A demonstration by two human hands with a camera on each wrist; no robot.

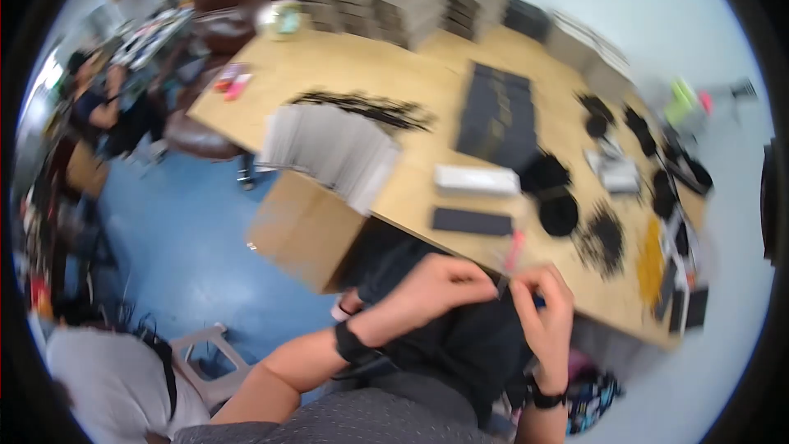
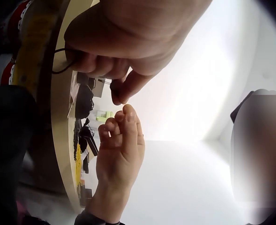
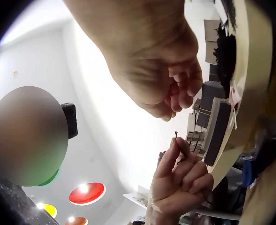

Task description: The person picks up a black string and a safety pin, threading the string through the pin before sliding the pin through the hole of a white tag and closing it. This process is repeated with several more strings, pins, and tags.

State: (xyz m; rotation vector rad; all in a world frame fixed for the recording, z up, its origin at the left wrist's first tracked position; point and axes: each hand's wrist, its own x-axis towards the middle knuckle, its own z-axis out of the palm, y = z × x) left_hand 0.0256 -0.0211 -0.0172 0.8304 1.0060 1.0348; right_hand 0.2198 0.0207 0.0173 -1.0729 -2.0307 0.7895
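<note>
In the head view, both hands meet in front of the body at the table's near edge. My left hand (image 1: 440, 288) pinches a thin black cord (image 3: 177, 140) between thumb and forefinger; its short end sticks up past the fingertips in the right wrist view. A thin dark loop (image 2: 58, 61) shows beside the left hand's curled fingers in the left wrist view. My right hand (image 1: 546, 308) is just across from it, fingers curled and thumb tip against the forefinger. Nothing shows between those fingertips, and a small gap separates them from the cord's end in the right wrist view.
On the wooden table (image 1: 444, 234) lie a white box (image 1: 477, 181), a dark flat box (image 1: 471, 220), black round bundles (image 1: 559, 212), a yellow bundle (image 1: 651, 263) and fanned grey sheets (image 1: 320, 144). A cardboard box (image 1: 304, 226) stands at the near edge. Another person (image 1: 107, 111) sits far left.
</note>
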